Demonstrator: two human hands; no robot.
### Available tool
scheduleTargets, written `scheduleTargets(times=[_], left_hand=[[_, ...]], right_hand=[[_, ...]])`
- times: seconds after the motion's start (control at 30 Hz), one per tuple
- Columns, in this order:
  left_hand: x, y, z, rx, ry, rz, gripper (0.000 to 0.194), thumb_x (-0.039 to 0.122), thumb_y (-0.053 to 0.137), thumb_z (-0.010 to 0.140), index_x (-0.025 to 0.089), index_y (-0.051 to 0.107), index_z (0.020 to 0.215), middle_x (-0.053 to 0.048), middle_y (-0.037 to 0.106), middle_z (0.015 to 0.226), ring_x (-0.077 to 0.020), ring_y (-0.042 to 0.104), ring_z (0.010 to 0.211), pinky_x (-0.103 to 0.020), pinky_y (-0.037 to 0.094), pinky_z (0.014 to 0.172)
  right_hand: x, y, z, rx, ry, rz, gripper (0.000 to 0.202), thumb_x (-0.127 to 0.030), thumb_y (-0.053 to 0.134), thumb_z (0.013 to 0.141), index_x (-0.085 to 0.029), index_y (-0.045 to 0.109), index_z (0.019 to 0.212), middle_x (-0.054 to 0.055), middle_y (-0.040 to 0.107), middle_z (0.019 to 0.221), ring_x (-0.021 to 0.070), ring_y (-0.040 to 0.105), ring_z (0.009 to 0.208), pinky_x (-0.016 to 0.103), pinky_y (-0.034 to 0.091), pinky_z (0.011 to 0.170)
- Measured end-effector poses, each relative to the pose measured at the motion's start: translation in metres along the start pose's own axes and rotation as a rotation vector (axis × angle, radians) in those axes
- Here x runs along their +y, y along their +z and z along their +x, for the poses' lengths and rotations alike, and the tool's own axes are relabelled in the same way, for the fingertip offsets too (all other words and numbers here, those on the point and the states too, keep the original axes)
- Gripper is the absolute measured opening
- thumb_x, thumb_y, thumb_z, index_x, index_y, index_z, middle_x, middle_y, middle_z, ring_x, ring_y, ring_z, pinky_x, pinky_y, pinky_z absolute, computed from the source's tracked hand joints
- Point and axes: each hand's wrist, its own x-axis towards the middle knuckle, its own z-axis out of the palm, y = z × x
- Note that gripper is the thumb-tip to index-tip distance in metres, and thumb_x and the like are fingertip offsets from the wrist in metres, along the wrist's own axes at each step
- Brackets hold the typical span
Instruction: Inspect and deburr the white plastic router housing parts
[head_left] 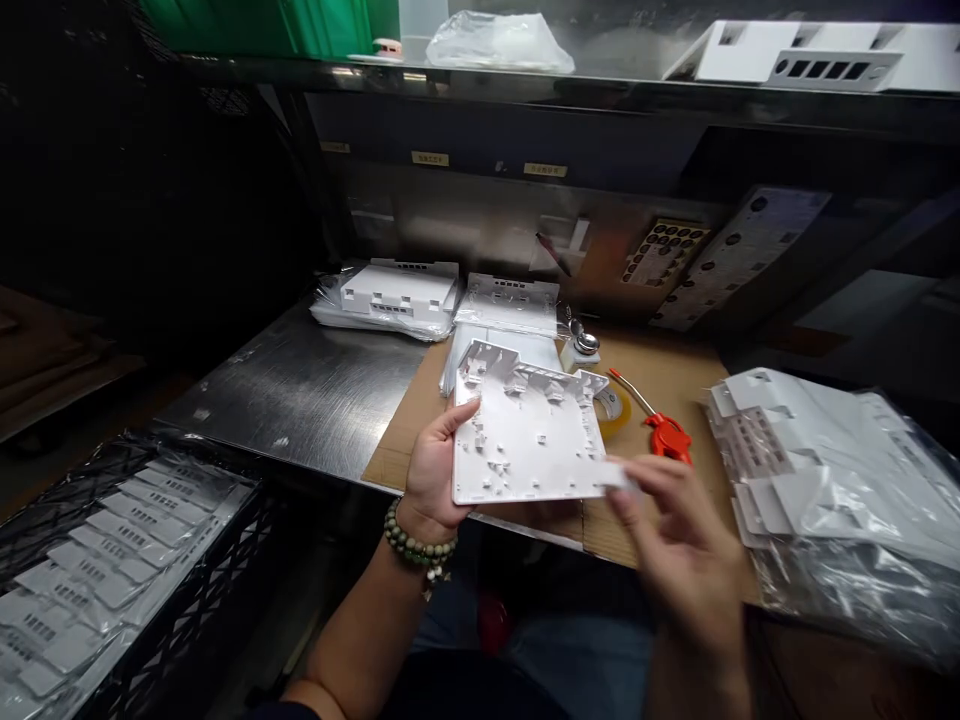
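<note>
- Presently, the white panel (536, 415) is between both hands, near the front edge of the tabletop (315, 390); I cannot tell a clear long axis.
- The left hand (437, 468) grips its left edge, thumb on the inner face, other fingers hidden.
- The right hand (686, 535), blurred, pinches a small white piece (610, 476) just at the panel's near right corner; contact is unclear.
</note>
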Motion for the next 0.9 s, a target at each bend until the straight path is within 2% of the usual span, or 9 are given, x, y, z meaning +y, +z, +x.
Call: scheduleTargets(times=[0.07,0.13,0.23,0.37,0.57,0.73,0.9], left_hand=[[-0.006,0.009,-0.003,0.012,0.066,0.001,0.062,0.021,0.043,0.1,0.015,0.033,0.161,-0.015,0.071,0.136,-0.0347,0.072,0.116,-0.054,0.049,0.112],[-0.01,0.015,-0.005,-0.015,0.098,-0.008,0.063,0.018,0.041,0.101,0.02,0.029,0.163,-0.013,0.069,0.138,-0.0326,0.071,0.117,-0.052,0.048,0.114],[-0.01,0.014,-0.007,-0.068,0.106,-0.011,0.063,0.018,0.039,0.103,0.023,0.025,0.164,-0.012,0.068,0.141,-0.0313,0.071,0.119,-0.051,0.046,0.116],[-0.008,0.005,-0.008,-0.1,0.144,0.003,0.064,0.019,0.041,0.103,0.024,0.024,0.165,-0.012,0.065,0.145,-0.0321,0.068,0.123,-0.052,0.044,0.117],[-0.012,0.005,-0.008,-0.059,0.253,0.014,0.067,0.016,0.051,0.101,0.035,0.03,0.162,-0.005,0.062,0.149,-0.0294,0.068,0.125,-0.051,0.041,0.121],[-0.011,0.005,-0.01,-0.006,0.253,0.007,0.064,0.017,0.048,0.102,0.03,0.031,0.163,-0.008,0.062,0.149,-0.0314,0.067,0.125,-0.051,0.043,0.119],[-0.014,0.001,-0.008,-0.03,0.289,0.013,0.068,0.017,0.051,0.101,0.032,0.029,0.163,-0.006,0.06,0.151,-0.0316,0.064,0.13,-0.052,0.041,0.121]], right_hand=[[-0.032,0.025,-0.008,-0.235,-0.139,0.026,0.02,-0.022,0.075,0.091,-0.028,0.078,0.109,0.005,0.069,0.102,0.0183,0.067,0.095,0.031,0.055,0.085],[-0.054,0.045,-0.013,-0.335,-0.247,0.044,0.02,-0.016,0.074,0.091,-0.026,0.078,0.108,0.004,0.069,0.096,0.017,0.068,0.087,0.029,0.057,0.077],[-0.065,0.059,-0.017,-0.36,-0.324,0.043,0.016,-0.014,0.072,0.091,-0.022,0.077,0.104,0.005,0.07,0.091,0.0175,0.067,0.082,0.031,0.057,0.072],[-0.061,0.055,-0.018,-0.4,-0.345,-0.011,0.017,-0.011,0.071,0.091,-0.022,0.076,0.104,0.005,0.07,0.088,0.0177,0.066,0.079,0.032,0.054,0.07],[-0.061,0.056,-0.018,-0.327,-0.351,0.001,0.019,-0.009,0.073,0.089,-0.02,0.076,0.104,0.005,0.07,0.089,0.0174,0.065,0.081,0.032,0.054,0.073],[-0.06,0.054,-0.017,-0.367,-0.338,-0.049,0.017,-0.01,0.072,0.09,-0.02,0.076,0.103,0.004,0.069,0.086,0.0176,0.064,0.079,0.034,0.05,0.072],[-0.061,0.059,-0.023,-0.34,-0.359,-0.041,0.018,-0.012,0.073,0.091,-0.02,0.076,0.107,0.005,0.071,0.092,0.0183,0.065,0.084,0.035,0.052,0.076]])
